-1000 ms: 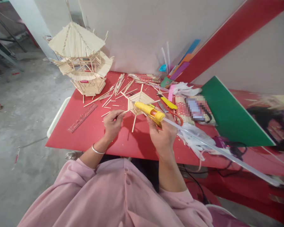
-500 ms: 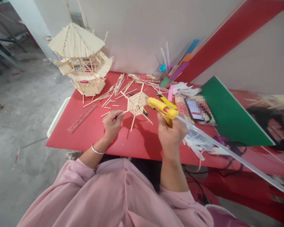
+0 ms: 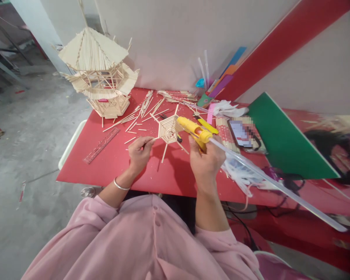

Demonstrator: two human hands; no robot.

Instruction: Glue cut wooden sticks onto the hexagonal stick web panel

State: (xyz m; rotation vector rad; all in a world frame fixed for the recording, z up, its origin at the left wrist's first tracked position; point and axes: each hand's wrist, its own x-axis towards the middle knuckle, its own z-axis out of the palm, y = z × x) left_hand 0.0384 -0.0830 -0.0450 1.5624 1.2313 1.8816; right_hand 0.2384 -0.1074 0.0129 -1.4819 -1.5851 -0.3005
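Observation:
My left hand (image 3: 140, 153) pinches one spoke of a web-shaped hexagonal stick frame (image 3: 168, 130), which it holds above the red table. Rings of thin wooden sticks run round the frame, and several spokes jut out past them. My right hand (image 3: 207, 159) is wrapped round a yellow glue gun (image 3: 192, 130). The gun's nozzle end is over the right side of the frame; whether it touches cannot be seen. From the back of the gun a long clear glue stick (image 3: 268, 181) slants down to the right.
A pagoda model of sticks (image 3: 96, 74) stands at the back left. Loose sticks (image 3: 146, 105) lie beyond the frame, and a clear ruler (image 3: 101, 146) at left. To the right are a phone (image 3: 240, 134), a plastic bag (image 3: 236, 171) and a green board (image 3: 291, 144).
My right hand has moved the glue gun a little to the left, further over the stick frame. The frame and my left hand have shifted only slightly to the right.

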